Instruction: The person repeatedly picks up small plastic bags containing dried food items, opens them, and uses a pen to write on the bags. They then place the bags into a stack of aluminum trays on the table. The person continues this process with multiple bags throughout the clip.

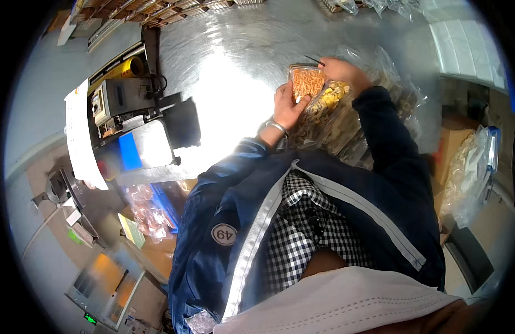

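A clear plastic tray of thin orange shreds (307, 82) is gripped at its left side and near edge by my left hand (288, 106), thumb over the rim. Just beyond its far right corner, my right hand (343, 72) is closed on a thin black stick (314, 60); whether it is a pen or tweezers I cannot tell. Against the tray's right side lie yellow dried pieces (336, 93) in clear plastic. Nearer to me are dark brown dried pieces (313, 121), also in clear wrapping. Part of my right hand's fingers is hidden.
Clear bags of brownish goods (349, 125) spread under and beside my right arm. A metal machine (121, 100) stands at the left of the shiny steel table (246, 33), by a yellow roll (132, 67). Stacked brown trays (163, 12) line the far edge. A cardboard box (453, 147) stands right.
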### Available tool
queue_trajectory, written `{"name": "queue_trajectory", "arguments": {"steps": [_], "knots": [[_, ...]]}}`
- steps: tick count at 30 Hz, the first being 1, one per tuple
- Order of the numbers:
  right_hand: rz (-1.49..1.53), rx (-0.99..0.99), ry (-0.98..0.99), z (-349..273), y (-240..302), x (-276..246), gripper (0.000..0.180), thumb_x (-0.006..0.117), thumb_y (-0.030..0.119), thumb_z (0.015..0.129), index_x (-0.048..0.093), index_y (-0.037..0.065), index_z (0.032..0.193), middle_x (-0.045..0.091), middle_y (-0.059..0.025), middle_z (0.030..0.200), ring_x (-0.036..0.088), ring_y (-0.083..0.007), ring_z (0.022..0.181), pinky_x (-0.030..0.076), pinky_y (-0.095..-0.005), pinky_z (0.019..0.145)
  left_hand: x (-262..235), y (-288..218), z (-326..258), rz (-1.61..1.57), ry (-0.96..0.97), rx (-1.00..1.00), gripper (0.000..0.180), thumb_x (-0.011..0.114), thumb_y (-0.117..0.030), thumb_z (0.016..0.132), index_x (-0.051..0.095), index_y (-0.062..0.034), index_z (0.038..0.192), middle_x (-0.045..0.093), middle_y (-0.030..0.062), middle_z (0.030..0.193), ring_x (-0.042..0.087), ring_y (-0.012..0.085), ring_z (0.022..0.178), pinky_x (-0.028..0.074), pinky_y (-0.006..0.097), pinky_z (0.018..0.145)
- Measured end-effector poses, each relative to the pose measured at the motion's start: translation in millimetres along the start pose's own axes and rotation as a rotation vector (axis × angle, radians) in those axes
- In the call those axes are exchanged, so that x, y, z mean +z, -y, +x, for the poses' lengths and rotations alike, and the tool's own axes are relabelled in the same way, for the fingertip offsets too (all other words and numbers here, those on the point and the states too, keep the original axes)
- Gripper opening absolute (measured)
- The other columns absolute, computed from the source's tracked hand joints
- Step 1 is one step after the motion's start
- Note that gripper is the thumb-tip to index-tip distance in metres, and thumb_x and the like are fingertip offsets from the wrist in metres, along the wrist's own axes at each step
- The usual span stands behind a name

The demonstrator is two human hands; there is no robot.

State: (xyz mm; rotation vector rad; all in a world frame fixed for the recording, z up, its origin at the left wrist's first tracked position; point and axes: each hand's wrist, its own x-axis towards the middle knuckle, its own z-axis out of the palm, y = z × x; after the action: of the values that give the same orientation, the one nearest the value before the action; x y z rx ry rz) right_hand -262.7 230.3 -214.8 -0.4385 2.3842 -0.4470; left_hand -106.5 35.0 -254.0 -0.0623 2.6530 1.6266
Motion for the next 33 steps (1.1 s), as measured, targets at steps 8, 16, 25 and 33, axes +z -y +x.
{"name": "queue_trajectory", "arguments": {"steps": [8, 16, 25, 33], "knots": [[0.135, 0.173, 0.356, 0.1, -9.3, -29.0, 0.029, 0.058, 0.026, 0.093, 0.062, 0.006, 0.113, 0.065, -0.0044, 0.095, 0.056, -0.0152, 0.083, 0.046, -0.0327, 0.072, 12.5, 20.2, 5.1, -0.252, -0.004, -0.219, 0.057, 0.071, -0.03, 0.086, 0.058, 0.0022, 0.132, 0.053, 0.0163, 0.107, 0.047, 0.03, 0.104, 0.039, 0.037, 0.093], [-0.106, -0.703, 0.216, 8.7, 53.3, -48.0, 0.057, 0.074, 0.016, 0.072, 0.062, 0.009, 0.126, 0.062, -0.0148, 0.124, 0.06, -0.0346, 0.109, 0.049, -0.0393, 0.091, 24.2, 10.3, -13.5, -0.269, -0.107, -0.151, 0.062, 0.07, -0.021, 0.084, 0.05, 0.003, 0.139, 0.05, 0.0163, 0.111, 0.047, 0.0295, 0.107, 0.04, 0.035, 0.097], [-0.293, -0.788, 0.478, 17.4, 48.2, -37.5, 0.07, 0.081, 0.02, 0.06, 0.059, 0.009, 0.125, 0.056, -0.0091, 0.127, 0.061, -0.0324, 0.107, 0.05, -0.0401, 0.088, 20.9, -2.7, -44.7, 0.028, 0.003, 0.096, 0.089, 0.076, -0.033, 0.08, 0.031, 0.0022, 0.148, 0.041, 0.025, 0.14, 0.043, 0.0404, 0.126, 0.035, 0.046, 0.107], [-0.264, -0.7, 0.433, 12.5, 31.5, -28.7, 0.069, 0.081, 0.02, 0.055, 0.06, 0.009, 0.121, 0.052, -0.0072, 0.122, 0.061, -0.0298, 0.1, 0.05, -0.0401, 0.082, 25.5, -2.9, -30.5, -0.135, 0.082, -0.077, 0.082, 0.081, -0.028, 0.073, 0.045, 0.004, 0.14, 0.051, 0.0209, 0.125, 0.051, 0.0349, 0.115, 0.043, 0.041, 0.1]]}}
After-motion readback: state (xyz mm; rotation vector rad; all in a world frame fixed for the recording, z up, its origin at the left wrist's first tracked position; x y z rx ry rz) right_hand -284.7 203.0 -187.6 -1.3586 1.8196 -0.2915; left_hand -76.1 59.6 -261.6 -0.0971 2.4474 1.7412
